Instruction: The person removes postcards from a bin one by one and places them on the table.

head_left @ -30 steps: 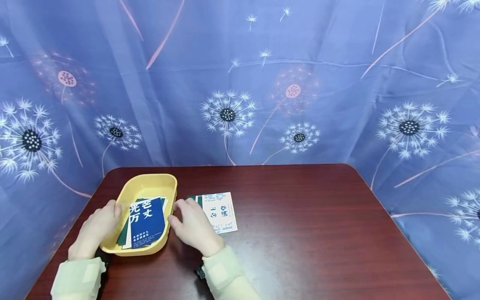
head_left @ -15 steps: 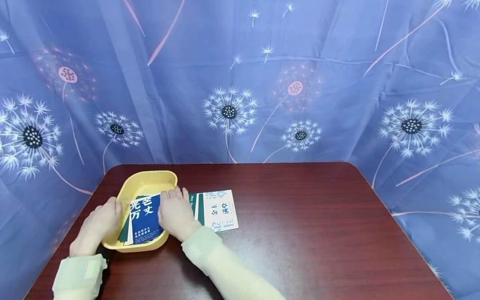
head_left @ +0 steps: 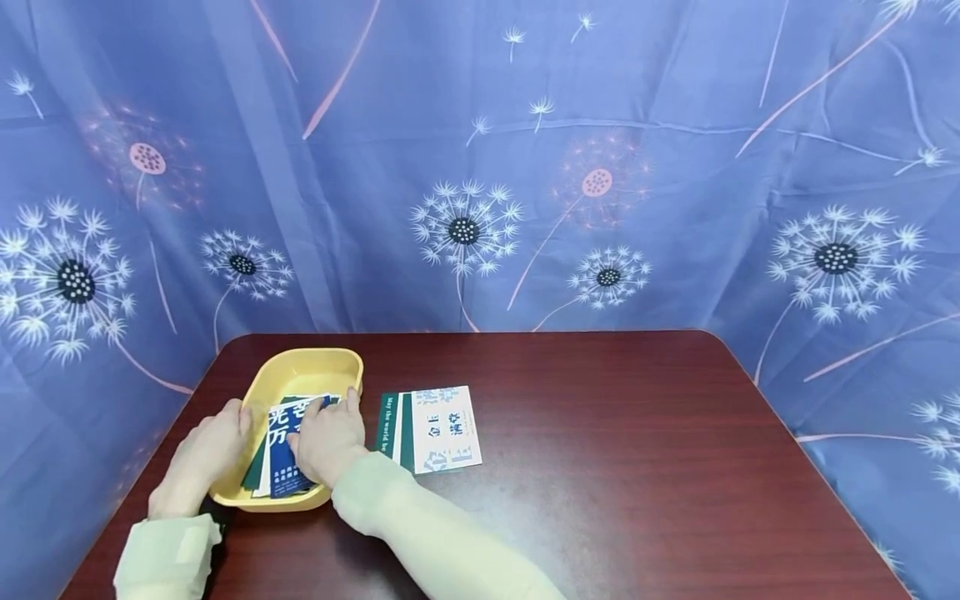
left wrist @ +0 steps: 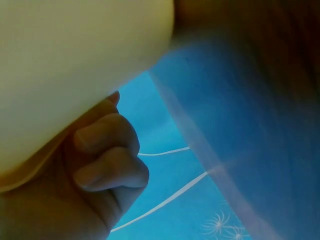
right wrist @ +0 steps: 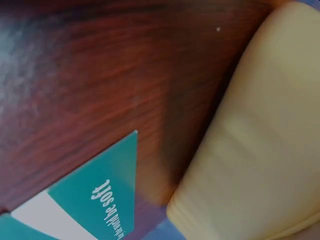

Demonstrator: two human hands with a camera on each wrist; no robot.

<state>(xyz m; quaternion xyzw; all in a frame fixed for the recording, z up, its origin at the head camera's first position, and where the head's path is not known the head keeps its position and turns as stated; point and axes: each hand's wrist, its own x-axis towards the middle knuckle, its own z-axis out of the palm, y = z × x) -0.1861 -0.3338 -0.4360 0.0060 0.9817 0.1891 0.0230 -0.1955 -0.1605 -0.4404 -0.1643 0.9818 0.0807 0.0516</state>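
A yellow plastic basin [head_left: 300, 364] stands at the table's left side, with several overlapping cards inside. On top lies a blue card [head_left: 282, 458] with white Chinese characters; white and green cards show under its left edge. My left hand [head_left: 206, 454] grips the basin's left rim, its fingers curled against the outer wall in the left wrist view. My right hand [head_left: 330, 437] reaches over the right rim, fingers spread over the blue card and hiding its right part. The basin's outer wall [right wrist: 260, 125] fills the right of the right wrist view, where the right fingers are out of sight.
Right of the basin, overlapping cards lie on the dark red wooden table [head_left: 600, 450]: a white card [head_left: 447, 429] with blue print and a green card [head_left: 387, 421] with white lettering. A blue dandelion-print curtain [head_left: 525, 167] hangs behind and around the table.
My right hand has moved left from beside the basin's right rim to over the blue card inside. My left hand keeps its grip on the left rim.
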